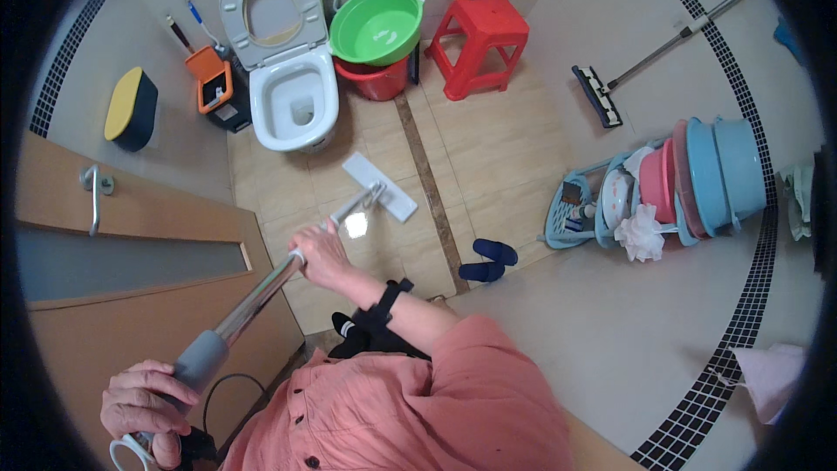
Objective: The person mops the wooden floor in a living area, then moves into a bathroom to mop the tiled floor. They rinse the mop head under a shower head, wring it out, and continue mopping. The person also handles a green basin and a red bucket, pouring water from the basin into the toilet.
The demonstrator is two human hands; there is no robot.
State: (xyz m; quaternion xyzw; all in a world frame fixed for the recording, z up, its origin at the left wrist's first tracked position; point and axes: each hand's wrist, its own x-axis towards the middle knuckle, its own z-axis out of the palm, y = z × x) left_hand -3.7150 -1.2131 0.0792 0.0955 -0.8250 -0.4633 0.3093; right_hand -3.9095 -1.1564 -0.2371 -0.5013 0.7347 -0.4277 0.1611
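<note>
A flat mop with a white rectangular head (380,187) rests on the beige tiled floor, in front of the white toilet (295,101). Its metal pole slants down to the lower left. My right hand (320,252) is closed around the middle of the pole. At the top end, my left hand (147,402) grips the grey handle (202,361), with a white hanging loop beside the fingers. The toilet's lid and seat are raised.
A green basin (377,25) sits on a red bucket (379,82), beside a red stool (485,39). Navy slippers (495,252) lie near a blue rack (567,235) of basins. The wooden door (163,209) stands at left; an orange-and-black bin (225,95) is beside the toilet.
</note>
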